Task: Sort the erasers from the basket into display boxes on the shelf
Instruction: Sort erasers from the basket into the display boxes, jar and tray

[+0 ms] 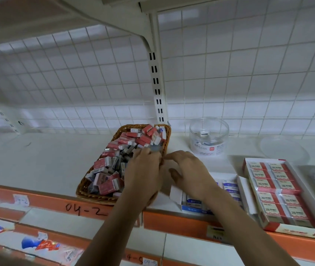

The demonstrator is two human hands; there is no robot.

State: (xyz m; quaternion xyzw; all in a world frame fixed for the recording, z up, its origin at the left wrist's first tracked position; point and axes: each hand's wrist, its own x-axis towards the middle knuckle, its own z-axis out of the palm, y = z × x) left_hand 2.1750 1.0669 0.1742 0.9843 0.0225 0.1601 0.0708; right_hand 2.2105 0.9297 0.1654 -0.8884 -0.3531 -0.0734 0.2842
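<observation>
Basket: wicker basket (84, 189) at centre frame on the white shelf (47, 160), heaped with loose red and grey-blue wrapped erasers (112, 169). It sits just beside the boxes, likely to keep each transfer short.
Left hand: left hand (143, 175) reaches into the basket's right side, fingertips on a blurred grey-blue eraser near the rim. I cannot tell whether it grips or only touches.
Right hand: right hand (189, 175) hovers with fingers spread and loosely bent, holding nothing visible, between the basket and the blue display box (193, 209). It seems poised to receive or place.
Blue box: right of centre, partly hidden under the right forearm, its white flap open.
Red box: red display box (271, 226) at right, already filled in neat rows.
Tub: clear round tub (208, 139) behind, open-topped, with a few small items inside.
</observation>
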